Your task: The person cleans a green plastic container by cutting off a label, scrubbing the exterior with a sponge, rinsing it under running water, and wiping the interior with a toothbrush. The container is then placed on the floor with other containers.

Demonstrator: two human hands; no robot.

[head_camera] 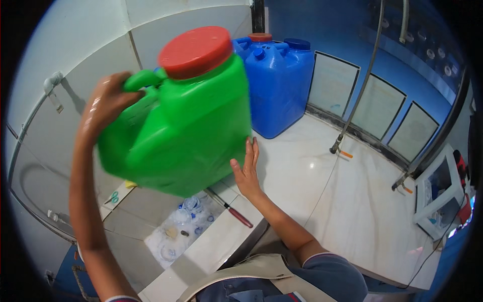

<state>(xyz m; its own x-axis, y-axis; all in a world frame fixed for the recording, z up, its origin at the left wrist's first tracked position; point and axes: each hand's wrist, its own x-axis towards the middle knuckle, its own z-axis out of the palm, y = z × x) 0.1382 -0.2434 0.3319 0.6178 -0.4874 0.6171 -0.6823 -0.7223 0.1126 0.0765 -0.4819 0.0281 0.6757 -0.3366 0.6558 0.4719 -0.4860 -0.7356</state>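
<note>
A large green plastic jerrycan (188,128) with a wide red screw cap (196,52) is tilted in front of me, above the basin's edge. My left hand (113,99) is closed round its handle at the upper left. Beside the can's lower right side, my right hand (247,170) has its fingers spread; whether the fingertips touch the plastic, I cannot tell. A tool with a dark red handle (239,217) lies on the ledge just below that hand, its far end hidden by the can.
Blue jerrycans (279,90) stand at the back of the tiled counter (320,181). Valves with orange levers (345,154) rise near the window. Clear plastic pieces lie in the sunken basin (132,241); green scissors (114,197) rest on its far ledge. A white-framed case (434,192) is at right.
</note>
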